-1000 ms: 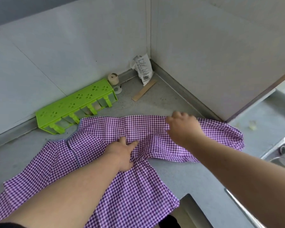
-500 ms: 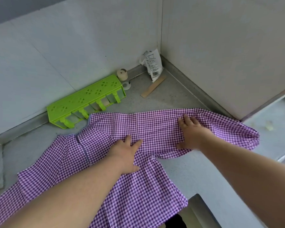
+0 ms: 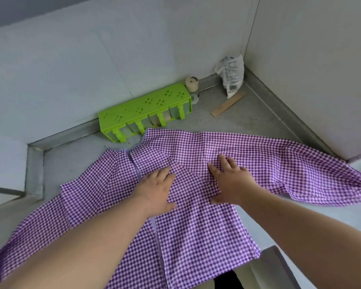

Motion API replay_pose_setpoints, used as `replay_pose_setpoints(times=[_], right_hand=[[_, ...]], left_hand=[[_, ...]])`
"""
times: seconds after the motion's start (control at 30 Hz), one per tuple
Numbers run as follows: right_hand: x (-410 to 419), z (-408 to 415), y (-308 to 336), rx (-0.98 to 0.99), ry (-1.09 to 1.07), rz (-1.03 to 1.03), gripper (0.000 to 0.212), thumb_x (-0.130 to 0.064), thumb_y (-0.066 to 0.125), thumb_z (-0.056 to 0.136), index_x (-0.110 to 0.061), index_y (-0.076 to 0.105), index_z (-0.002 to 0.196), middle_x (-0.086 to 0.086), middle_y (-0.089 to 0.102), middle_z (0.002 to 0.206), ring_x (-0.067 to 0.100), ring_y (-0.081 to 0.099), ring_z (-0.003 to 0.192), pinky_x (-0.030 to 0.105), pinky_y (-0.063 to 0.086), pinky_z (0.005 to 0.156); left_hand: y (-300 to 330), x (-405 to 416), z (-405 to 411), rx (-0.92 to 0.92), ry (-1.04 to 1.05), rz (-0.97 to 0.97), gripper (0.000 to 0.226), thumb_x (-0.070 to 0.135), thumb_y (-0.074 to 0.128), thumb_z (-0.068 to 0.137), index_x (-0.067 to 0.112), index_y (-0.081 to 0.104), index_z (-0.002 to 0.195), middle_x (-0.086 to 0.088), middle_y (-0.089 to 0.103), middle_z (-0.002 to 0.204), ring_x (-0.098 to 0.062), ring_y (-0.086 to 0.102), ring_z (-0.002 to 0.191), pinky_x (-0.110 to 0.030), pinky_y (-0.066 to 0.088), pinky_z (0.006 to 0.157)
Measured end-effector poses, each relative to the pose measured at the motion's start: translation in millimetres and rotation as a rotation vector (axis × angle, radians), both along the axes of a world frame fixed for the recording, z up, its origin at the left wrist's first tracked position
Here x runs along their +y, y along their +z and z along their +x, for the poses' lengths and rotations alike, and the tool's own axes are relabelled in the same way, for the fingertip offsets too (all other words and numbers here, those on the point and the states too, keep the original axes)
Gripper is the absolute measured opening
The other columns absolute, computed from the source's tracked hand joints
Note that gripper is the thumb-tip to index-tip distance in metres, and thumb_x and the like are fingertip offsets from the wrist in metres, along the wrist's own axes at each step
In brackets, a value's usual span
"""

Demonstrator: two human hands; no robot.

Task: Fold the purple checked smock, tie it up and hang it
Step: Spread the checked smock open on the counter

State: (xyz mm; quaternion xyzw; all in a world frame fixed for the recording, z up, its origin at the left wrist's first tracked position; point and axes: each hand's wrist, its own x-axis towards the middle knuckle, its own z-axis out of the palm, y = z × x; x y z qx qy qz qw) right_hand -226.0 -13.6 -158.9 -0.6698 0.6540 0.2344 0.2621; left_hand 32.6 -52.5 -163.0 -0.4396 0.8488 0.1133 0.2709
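The purple checked smock (image 3: 198, 232) lies spread flat on a grey counter (image 3: 244, 119). One sleeve stretches to the right toward the wall, the other runs off to the lower left. My left hand (image 3: 154, 190) presses flat on the cloth near its middle seam, fingers apart. My right hand (image 3: 230, 178) lies flat on the cloth just to the right of it, at the base of the right sleeve, fingers spread. Neither hand grips the fabric.
A green plastic rack (image 3: 146, 111) stands against the back wall just behind the smock's collar. A small roll (image 3: 192, 83), a white packet (image 3: 230, 75) and a wooden stick (image 3: 227, 106) lie in the corner. The counter's front edge drops off at the lower right.
My right hand has slid left along the sleeve, from its middle to its base beside my left hand, and now lies flat. My left hand stays pressed on the cloth.
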Motion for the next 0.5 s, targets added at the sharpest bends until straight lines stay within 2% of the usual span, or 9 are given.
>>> replay_pose_setpoints(times=[0.2, 0.33, 0.4, 0.5], right_hand=[[-16, -5, -1, 0.117, 0.024, 0.037, 0.143, -0.087, 0.069, 0.067, -0.029, -0.02, 0.162, 0.013, -0.025, 0.17, 0.04, -0.008, 0.159, 0.066, 0.029, 0.12], [-22, 12, 4, 0.233, 0.104, -0.005, 0.144, -0.088, 0.068, 0.066, -0.018, -0.01, 0.165, 0.016, -0.012, 0.172, 0.04, 0.005, 0.159, 0.064, 0.021, 0.123], [-17, 31, 11, 0.23, 0.215, -0.111, 0.134, -0.082, 0.068, 0.073, -0.015, -0.001, 0.166, 0.014, -0.001, 0.173, 0.038, 0.016, 0.156, 0.061, 0.024, 0.123], [-2, 74, 23, -0.016, 0.435, -0.248, 0.097, -0.057, 0.069, 0.089, -0.03, 0.012, 0.163, 0.007, 0.016, 0.169, 0.031, 0.035, 0.147, 0.052, 0.04, 0.115]], left_hand=[[1, 18, 76, 0.011, 0.15, -0.052, 0.109, 0.079, 0.056, 0.085, 0.022, 0.009, 0.166, -0.007, 0.006, 0.174, -0.028, 0.013, 0.16, -0.048, 0.022, 0.13], [-2, 38, 112, -0.075, 0.268, -0.004, 0.122, 0.088, 0.051, 0.081, 0.023, -0.006, 0.167, -0.011, -0.01, 0.176, -0.035, -0.001, 0.162, -0.052, 0.012, 0.132], [-5, 48, 124, -0.108, 0.306, 0.05, 0.127, 0.092, 0.05, 0.079, 0.027, -0.015, 0.167, -0.01, -0.019, 0.175, -0.036, -0.006, 0.162, -0.053, 0.009, 0.132], [-10, 53, 129, -0.098, 0.355, 0.117, 0.132, 0.093, 0.054, 0.075, 0.033, -0.025, 0.163, -0.006, -0.031, 0.172, -0.037, -0.014, 0.161, -0.056, 0.012, 0.131]])
